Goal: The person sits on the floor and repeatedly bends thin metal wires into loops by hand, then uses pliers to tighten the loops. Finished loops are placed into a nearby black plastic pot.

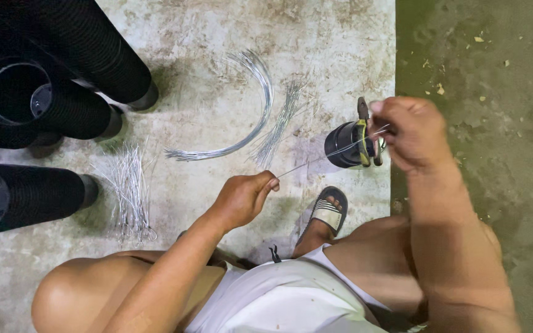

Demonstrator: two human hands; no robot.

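While I crouch over the concrete floor (340, 37), a thin wire (325, 156) runs taut between my hands; my left hand (245, 198) pinches its near end between closed fingers, and my right hand (411, 132) is clenched around its far end together with yellow-handled pliers (364, 132); just behind the pliers stands a small black cup (340, 145); a curved bundle of wire (251, 117) and a heap of short cut pieces (128, 191) lie farther left; stacks of black pots (38, 105) lie at the edge; my sandal (327, 213) sits below.
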